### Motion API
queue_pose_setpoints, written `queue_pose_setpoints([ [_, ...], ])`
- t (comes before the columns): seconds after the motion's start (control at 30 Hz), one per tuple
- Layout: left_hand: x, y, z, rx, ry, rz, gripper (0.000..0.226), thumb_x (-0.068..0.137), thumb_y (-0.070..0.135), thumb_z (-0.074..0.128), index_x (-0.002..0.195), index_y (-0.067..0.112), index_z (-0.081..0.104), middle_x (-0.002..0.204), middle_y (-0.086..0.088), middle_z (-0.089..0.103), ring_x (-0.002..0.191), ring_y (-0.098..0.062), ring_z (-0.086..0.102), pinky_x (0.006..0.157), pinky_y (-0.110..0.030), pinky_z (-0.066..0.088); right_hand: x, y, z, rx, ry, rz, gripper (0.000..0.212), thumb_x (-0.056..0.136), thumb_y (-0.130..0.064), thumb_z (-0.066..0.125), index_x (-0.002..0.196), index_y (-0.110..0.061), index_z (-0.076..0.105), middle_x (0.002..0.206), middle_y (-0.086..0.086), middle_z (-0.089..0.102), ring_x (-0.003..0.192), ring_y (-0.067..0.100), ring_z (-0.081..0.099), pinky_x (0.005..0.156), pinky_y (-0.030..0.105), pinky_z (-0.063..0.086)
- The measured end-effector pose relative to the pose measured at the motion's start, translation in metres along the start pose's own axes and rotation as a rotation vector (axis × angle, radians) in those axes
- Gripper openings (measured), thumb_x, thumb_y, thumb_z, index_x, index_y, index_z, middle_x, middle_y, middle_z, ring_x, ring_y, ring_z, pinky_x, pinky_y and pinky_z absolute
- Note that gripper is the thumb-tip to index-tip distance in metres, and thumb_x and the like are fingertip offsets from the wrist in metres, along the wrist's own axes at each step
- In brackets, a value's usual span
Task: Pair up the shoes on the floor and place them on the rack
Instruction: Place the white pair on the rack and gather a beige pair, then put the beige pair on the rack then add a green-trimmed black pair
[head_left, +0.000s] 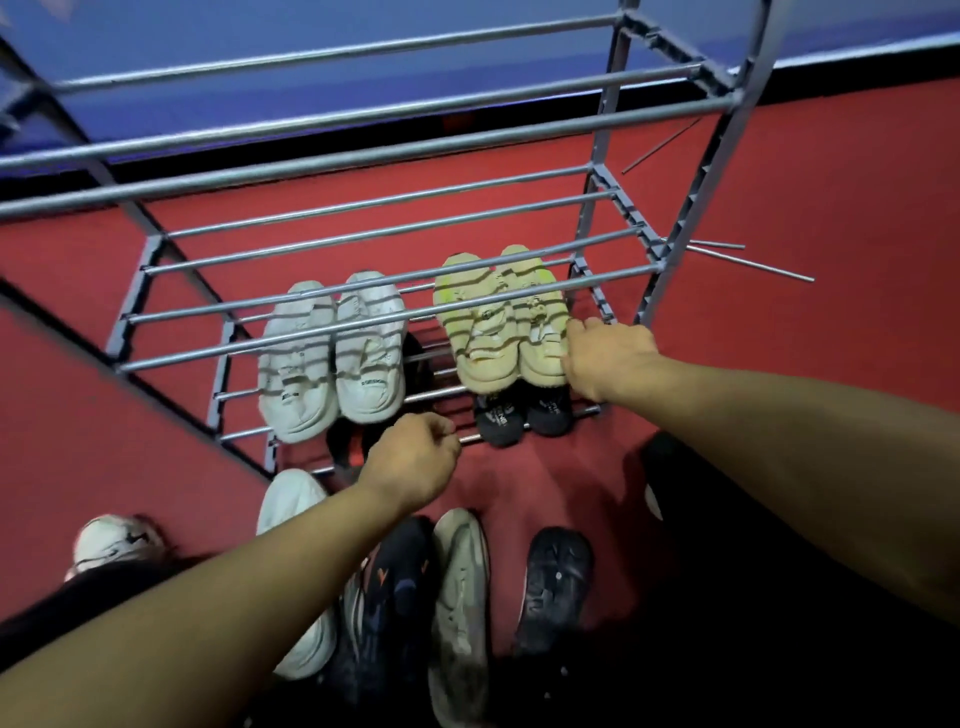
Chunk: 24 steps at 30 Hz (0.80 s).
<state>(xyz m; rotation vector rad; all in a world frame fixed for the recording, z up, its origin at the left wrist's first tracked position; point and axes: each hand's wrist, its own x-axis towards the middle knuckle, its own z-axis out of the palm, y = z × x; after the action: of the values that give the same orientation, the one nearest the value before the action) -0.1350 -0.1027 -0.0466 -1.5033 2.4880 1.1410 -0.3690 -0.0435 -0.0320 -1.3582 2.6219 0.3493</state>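
Observation:
The grey metal shoe rack (363, 325) stands in front of me. A white pair (332, 358) and a yellow-beige pair (498, 322) sit side by side on one shelf. A black pair (519, 415) sits on the shelf below. My right hand (608, 358) grips the outer side of the right yellow-beige shoe. My left hand (415, 457) hovers with curled fingers over the lowest front rod, and nothing shows in it. On the floor near me lie a white shoe (291, 519), a dark shoe with orange marks (395, 597), a grey shoe (462, 613) and a black shoe (556, 587).
Another white shoe with black marks (114, 540) lies at the far left. Loose metal rods (753, 262) lie on the red floor to the right of the rack. The rack's upper shelves hold nothing. A blue wall runs behind.

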Motion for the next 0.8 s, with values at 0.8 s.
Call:
queue_pose_setpoints([
  [0.8, -0.139, -0.199, 0.02, -0.573, 0.28, -0.35, 0.036, 0.083, -0.008, 0.042, 0.084, 0.021, 0.063, 0.086, 0.004, 0.064, 0.082, -0.019, 0.061, 0.066, -0.024, 0.049, -0.193, -0.17, 0.121, 0.064, -0.432, -0.5, 0.033, 0.091, -0.026, 0.043, 0.119, -0.017, 0.058, 0.127, 0.009, 0.062, 0.114, 0.031, 0.059, 0.093, 0.037, 0.05],
])
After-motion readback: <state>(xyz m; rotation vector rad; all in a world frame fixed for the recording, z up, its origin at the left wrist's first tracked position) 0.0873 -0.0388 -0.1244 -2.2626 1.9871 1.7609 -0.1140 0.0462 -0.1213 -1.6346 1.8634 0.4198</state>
